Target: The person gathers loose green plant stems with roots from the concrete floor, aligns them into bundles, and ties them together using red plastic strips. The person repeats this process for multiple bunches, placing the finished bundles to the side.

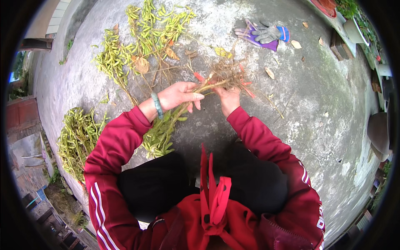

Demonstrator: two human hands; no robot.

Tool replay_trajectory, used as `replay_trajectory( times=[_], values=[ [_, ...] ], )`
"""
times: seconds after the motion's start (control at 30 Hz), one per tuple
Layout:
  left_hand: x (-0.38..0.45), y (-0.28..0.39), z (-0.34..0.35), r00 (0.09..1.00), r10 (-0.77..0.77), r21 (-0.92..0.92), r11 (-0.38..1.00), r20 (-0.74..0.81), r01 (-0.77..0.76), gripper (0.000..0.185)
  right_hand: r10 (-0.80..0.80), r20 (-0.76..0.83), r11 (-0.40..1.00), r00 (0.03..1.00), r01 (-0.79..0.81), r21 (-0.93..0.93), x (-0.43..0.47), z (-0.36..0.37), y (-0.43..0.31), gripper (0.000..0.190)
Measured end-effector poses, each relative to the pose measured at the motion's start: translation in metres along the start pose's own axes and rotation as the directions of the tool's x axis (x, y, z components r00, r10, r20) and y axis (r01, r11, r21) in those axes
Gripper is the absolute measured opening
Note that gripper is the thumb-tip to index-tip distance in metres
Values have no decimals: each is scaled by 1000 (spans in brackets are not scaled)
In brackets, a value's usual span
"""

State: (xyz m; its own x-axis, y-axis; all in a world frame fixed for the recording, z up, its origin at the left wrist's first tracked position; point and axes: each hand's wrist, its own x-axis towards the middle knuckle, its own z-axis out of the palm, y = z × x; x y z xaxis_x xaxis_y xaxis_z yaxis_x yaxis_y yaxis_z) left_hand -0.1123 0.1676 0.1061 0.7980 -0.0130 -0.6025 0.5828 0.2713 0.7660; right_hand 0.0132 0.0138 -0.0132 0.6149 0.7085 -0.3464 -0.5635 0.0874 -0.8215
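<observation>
A bundle of soybean plants (162, 131) lies slantwise before me, its pods low at the left and its stems running up to both hands. My left hand (181, 95), with a green stone bangle at the wrist, is around the stems, some fingers apart. At the root end, my right hand (228, 93) grips the bundle under the tangled roots (226, 73); its fingertips are partly hidden. Red strips (247, 89) show beside the roots, and a red piece (198, 77) shows between the hands.
More podded plants (156, 28) lie on the concrete ground (300, 103) at the upper left, with another heap (78, 140) at the far left. Purple and grey work gloves (265, 34) lie at the upper right. Dry leaves (296, 44) are scattered about. Bricks (341, 47) and planters (356, 31) stand at the right edge.
</observation>
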Motion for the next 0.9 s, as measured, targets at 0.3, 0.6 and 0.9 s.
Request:
replay_trajectory(
  times=[0.3, 0.6, 0.9],
  values=[
    [1, -8, -2, 991, 87, -84, 992, -97, -96, 33, 79, 289, 996, 954, -85, 7, -21, 8, -9, 16],
    [9, -24, 3, 925, 54, -65, 994, -376, -84, 42, 88, 312, 918, 946, 44, -393, -48, -21, -14, 16],
    [31, -45, -7, 978, 125, 98, 989, -169, -110, 33, 130, 455, 542, 881, 321, -776, -77, -30, -93, 12]
  ],
)
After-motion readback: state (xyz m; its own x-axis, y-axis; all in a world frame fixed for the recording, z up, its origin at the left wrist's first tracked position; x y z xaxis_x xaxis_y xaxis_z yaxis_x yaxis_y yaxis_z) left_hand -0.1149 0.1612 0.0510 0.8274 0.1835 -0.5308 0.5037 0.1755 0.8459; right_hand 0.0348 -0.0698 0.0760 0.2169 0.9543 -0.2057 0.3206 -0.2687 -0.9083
